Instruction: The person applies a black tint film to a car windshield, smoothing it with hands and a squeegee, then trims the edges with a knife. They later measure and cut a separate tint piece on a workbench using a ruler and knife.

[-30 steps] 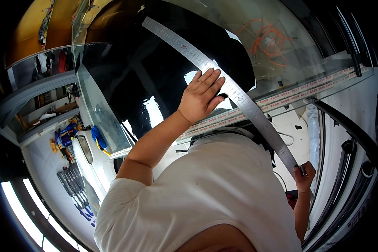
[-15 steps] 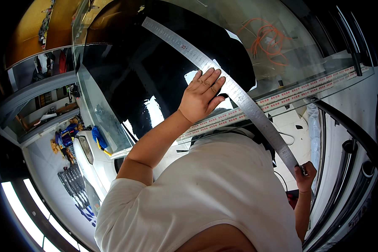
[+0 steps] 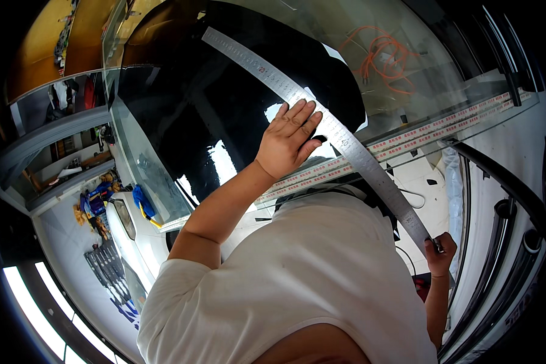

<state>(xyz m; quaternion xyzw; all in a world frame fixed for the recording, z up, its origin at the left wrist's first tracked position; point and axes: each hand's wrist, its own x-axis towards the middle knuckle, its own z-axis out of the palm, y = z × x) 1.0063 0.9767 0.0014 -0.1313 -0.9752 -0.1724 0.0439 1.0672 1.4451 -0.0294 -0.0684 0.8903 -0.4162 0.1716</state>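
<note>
A long steel ruler (image 3: 375, 165) runs slantwise across a black glossy sheet (image 3: 182, 115), over the glass tabletop's front edge and toward my right side. My left hand (image 3: 288, 138) lies flat with its fingers stretched, fingertips on the ruler's near edge and the rest over the sheet. At the ruler's near right end, past the table edge, my right hand (image 3: 441, 253) is closed around it. Something small and dark shows at those fingertips, too small to name. White reflections break up the sheet's dark surface.
Under or behind the glass tabletop (image 3: 431, 109) an orange cable (image 3: 385, 57) lies coiled. Red-and-white printed strips (image 3: 400, 145) run along its front edge. Black curved tubes (image 3: 497, 176) stand at the right. At the left are a white car (image 3: 130, 224) and a blue cloth (image 3: 142, 200).
The ruler's far end has shifted slightly left and down. My left hand has moved a little left with it, still flat. My right hand keeps its grip.
</note>
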